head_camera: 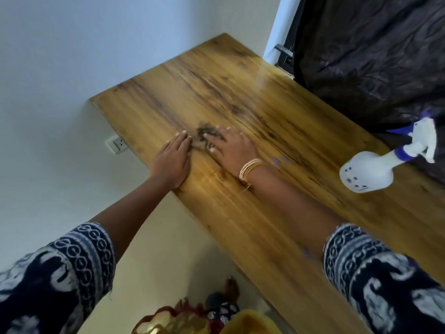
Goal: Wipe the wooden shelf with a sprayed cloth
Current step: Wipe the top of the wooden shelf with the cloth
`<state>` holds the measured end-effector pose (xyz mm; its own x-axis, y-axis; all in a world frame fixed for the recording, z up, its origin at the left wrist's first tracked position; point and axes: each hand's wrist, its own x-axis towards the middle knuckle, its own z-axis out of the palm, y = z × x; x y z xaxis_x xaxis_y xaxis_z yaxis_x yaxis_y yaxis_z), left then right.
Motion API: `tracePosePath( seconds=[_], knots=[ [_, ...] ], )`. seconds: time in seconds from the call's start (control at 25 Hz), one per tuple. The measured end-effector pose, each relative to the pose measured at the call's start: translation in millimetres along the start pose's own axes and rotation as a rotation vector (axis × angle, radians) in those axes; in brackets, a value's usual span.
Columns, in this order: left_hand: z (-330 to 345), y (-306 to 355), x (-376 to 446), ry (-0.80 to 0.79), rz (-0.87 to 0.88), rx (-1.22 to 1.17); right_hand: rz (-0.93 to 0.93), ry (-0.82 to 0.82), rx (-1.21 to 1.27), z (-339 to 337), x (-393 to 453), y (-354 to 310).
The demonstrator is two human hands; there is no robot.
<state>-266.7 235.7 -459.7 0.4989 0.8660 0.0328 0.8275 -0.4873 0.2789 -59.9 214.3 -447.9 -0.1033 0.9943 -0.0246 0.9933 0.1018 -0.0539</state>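
Note:
The wooden shelf [240, 97] runs from the near right to the far wall corner. A small dark, patterned cloth [201, 138] lies on it near the left edge, blurred. My right hand [231, 147] presses flat on the cloth with fingers spread, covering its right part. My left hand [172, 162] rests flat on the shelf's left edge, fingers straight, fingertips just touching the cloth's left side. A white spray bottle [368, 172] with a blue-trimmed trigger lies on its side at the shelf's right edge, apart from both hands.
A black crinkled plastic sheet [375, 56] hangs along the shelf's right side behind the bottle. White walls close the left and far sides, with a wall socket [116, 144] below the shelf. My foot [231, 288] and some coloured fabric show on the floor underneath.

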Motion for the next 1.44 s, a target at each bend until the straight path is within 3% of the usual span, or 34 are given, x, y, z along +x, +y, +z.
tracePosePath(
  seconds=[0.2,0.28,0.36,0.48,0.6,0.68,0.76,0.8,0.88,1.0,1.12,1.2,1.32,1.44],
  knots=[
    [14,12,8,0.062,-0.055,-0.023,0.545,0.076,0.106,-6,18,221],
    [13,11,7,0.065,-0.068,-0.029,0.713,0.083,0.146,-12,-2,263],
    [12,12,8,0.072,-0.074,-0.038,0.793,0.1,0.172,-14,-5,264],
    [12,13,7,0.075,-0.067,-0.028,0.586,0.152,0.163,-18,-10,201],
    [12,11,8,0.066,-0.059,-0.034,0.191,0.15,0.196,-5,-62,77],
    [12,13,8,0.068,-0.073,-0.034,-0.127,0.053,0.201,2,-117,-10],
    [12,15,6,0.068,-0.068,-0.026,-0.346,-0.044,0.186,4,-140,-33],
    [12,16,5,0.061,-0.059,-0.027,-0.362,-0.015,0.165,4,-133,-14],
    [12,18,-1,0.056,-0.064,-0.035,-0.128,0.067,0.133,3,-102,51],
    [14,22,-13,0.07,-0.088,-0.031,0.378,0.106,0.121,-5,-59,167],
    [17,25,-17,0.086,-0.103,-0.046,0.702,0.053,0.173,-11,-33,191],
    [16,24,-15,0.107,-0.11,-0.05,0.598,0.089,0.151,-8,-22,147],
    [16,22,-14,0.109,-0.097,-0.071,0.19,0.101,0.142,-1,-46,46],
    [16,23,-14,0.11,-0.095,-0.057,-0.227,0.032,0.172,9,-133,-40]
  ],
)
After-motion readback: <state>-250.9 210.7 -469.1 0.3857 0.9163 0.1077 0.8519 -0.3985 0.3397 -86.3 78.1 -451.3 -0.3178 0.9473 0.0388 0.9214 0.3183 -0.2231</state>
